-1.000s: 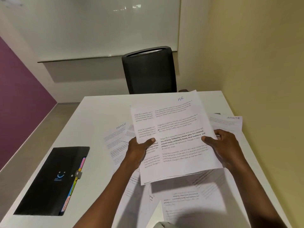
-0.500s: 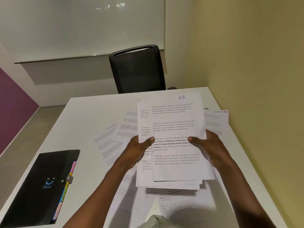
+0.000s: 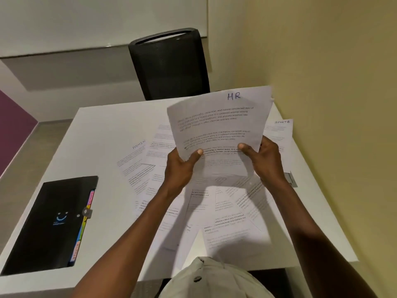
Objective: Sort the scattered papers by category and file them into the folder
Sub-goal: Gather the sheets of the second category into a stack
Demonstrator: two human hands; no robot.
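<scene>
My left hand (image 3: 179,168) and right hand (image 3: 265,160) each grip a lower corner of the thin, curling HR stack (image 3: 217,123), held above the matte white surface (image 3: 103,130). Loose printed sheets (image 3: 232,224) lie fanned beneath. One black folder (image 3: 49,222), coloured tabs showing, lies left. One mesh chair (image 3: 169,65) stands opposite; the walls are cream.

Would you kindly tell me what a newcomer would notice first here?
The sheet marked HR, held up over the table's middle by the left hand and right hand. Below it loose papers cover the white table, and a shut black folder lies at the left.
</scene>
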